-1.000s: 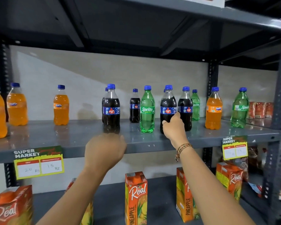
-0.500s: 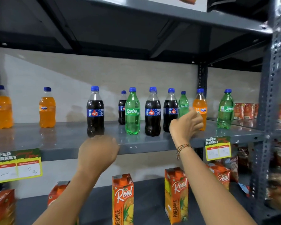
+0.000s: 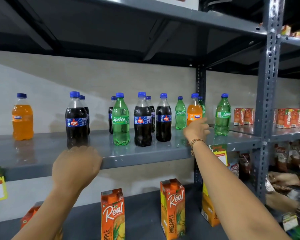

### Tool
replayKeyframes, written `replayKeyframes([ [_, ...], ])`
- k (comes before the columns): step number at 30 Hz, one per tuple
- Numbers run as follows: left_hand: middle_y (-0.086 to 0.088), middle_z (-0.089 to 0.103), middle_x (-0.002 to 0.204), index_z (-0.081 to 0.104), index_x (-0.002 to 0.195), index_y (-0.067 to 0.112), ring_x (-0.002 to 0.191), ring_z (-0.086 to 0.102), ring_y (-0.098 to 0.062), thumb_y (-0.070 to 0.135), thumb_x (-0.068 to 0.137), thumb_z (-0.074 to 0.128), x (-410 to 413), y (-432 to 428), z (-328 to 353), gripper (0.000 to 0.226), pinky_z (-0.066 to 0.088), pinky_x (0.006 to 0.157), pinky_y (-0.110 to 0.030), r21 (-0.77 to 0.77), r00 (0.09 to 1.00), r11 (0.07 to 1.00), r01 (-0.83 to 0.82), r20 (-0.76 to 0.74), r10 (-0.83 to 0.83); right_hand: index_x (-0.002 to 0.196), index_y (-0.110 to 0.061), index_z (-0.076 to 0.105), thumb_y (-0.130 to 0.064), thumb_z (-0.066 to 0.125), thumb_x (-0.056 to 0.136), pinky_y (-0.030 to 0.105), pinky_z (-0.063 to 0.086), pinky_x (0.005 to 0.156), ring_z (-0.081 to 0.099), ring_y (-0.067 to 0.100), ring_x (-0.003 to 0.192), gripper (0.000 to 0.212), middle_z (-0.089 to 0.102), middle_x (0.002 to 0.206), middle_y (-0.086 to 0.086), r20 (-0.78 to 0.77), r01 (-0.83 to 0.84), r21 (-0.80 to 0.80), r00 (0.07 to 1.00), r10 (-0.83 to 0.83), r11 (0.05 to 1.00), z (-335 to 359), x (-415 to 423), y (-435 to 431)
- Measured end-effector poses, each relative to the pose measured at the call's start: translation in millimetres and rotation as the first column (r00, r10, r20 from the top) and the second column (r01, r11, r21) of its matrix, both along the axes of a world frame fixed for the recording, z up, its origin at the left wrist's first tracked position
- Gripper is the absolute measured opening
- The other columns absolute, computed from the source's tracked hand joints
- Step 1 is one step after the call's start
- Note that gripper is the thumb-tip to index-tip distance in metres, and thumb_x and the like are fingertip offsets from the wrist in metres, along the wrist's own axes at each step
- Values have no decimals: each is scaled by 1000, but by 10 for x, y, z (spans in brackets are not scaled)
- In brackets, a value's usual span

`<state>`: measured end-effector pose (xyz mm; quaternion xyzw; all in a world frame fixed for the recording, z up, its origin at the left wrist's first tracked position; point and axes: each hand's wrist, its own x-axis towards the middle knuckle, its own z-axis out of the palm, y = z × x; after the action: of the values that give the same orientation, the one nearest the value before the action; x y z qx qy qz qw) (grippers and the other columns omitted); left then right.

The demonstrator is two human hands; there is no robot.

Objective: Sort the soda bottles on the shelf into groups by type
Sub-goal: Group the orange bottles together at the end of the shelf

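Orange Fanta bottle (image 3: 194,111) is my target; right hand (image 3: 196,129) open, reaching. Left hand (image 3: 76,168) curled on shelf (image 3: 145,153) edge, holding nothing. Grip the waist, lift clear of the Sprite bottle (image 3: 180,115).

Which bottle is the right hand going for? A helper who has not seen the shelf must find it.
On the grey middle shelf, look near the back upright post toward the right end. There stands the orange Fanta bottle, just above the right hand. It is the only orange bottle there, with green Sprite bottles beside and behind it.
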<state>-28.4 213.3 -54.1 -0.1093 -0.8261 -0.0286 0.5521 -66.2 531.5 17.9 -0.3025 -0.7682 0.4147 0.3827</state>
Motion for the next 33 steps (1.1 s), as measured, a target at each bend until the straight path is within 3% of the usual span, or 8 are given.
replayKeyframes([
  [5,-16,64,57,58,58,4,48,57,-34,23,86,33,13,-14,-22,42,47,49,-34,-7,1000,1000,-7,8,7,133,-1,31,-7,61,84,45,42,97,34,40,123,58,30,138,21,-35,56,-21,998,-57,998,-26,64,-26],
  [11,-15,66,59,60,59,4,49,59,-33,24,86,32,30,-20,4,43,48,51,-34,-29,999,1000,-7,51,8,133,-5,35,-19,68,83,45,45,97,35,34,127,61,33,139,17,-398,16,-12,917,-19,1000,-69,402,-309],
  [15,-12,68,62,62,62,8,52,63,-29,27,87,32,65,-75,41,44,51,51,-33,-102,996,995,14,87,-5,145,-13,23,-32,66,84,36,45,92,39,29,127,77,36,143,13,-568,-146,75,807,163,986,-165,665,-890],
  [17,-6,70,63,65,65,13,53,64,-25,33,89,30,71,-159,81,48,50,50,-30,-177,994,983,50,104,-32,144,-19,27,-37,68,82,25,48,80,51,23,113,77,44,135,10,-592,-274,134,748,298,952,-210,756,-1237],
  [19,-1,70,63,67,67,18,53,64,-20,40,89,28,100,-314,126,49,47,49,-27,-226,993,972,61,108,-38,140,-21,35,-39,70,79,15,47,72,57,14,98,73,51,126,6,-582,-419,175,686,437,891,-247,817,-1614],
  [23,-3,67,59,63,61,17,50,62,-24,35,91,33,194,-845,193,45,45,50,-29,-223,997,974,-22,74,39,130,-24,46,-41,75,73,29,55,82,61,17,100,66,61,115,0,-504,-620,254,570,649,742,-301,856,-2347],
  [27,-9,67,60,61,59,12,52,62,-31,25,91,34,261,-1547,167,44,46,52,-33,-147,991,982,-118,51,127,111,-18,57,-29,81,69,16,49,73,63,11,86,50,67,100,-3,-436,-778,205,471,767,594,-233,781,-3076],
  [33,-7,72,68,67,72,11,55,65,-28,29,96,23,238,-2122,11,53,47,49,-30,-133,992,984,-122,-31,119,115,-15,56,-35,81,68,25,47,79,63,20,102,58,67,114,3,-267,-820,188,487,832,540,-86,421,-3884],
])
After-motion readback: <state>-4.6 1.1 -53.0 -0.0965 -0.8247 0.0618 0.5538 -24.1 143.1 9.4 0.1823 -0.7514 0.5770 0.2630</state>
